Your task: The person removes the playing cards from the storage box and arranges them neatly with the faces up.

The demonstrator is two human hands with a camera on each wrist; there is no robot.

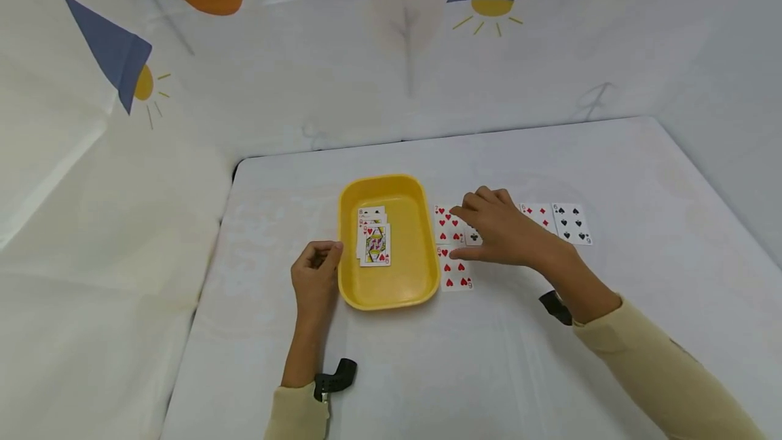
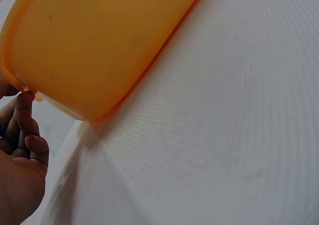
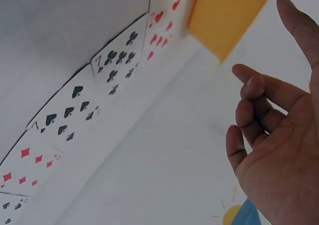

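Observation:
My left hand (image 1: 315, 277) pinches the left rim of a yellow tray (image 1: 391, 297) between thumb and fingers; the left wrist view shows the fingertips at the rim. Inside the tray, a few overlapping playing cards lie with a red face card (image 1: 375, 246) on top. Over a row of cards to the tray's right hovers my right hand (image 1: 497, 226), thumb and fingers apart, holding nothing. Close to its fingertips are the seven of hearts (image 1: 444, 226) and, below it, the six of hearts (image 1: 457, 278). The hand partly covers the seven of clubs (image 3: 119, 63) in the head view.
The row continues rightward with a seven of spades (image 3: 67, 112), a six of diamonds (image 1: 537, 213) and a six of spades (image 1: 572, 224). A white cloth covers the table (image 1: 403, 372). Behind it rises a white printed curtain (image 1: 342, 73).

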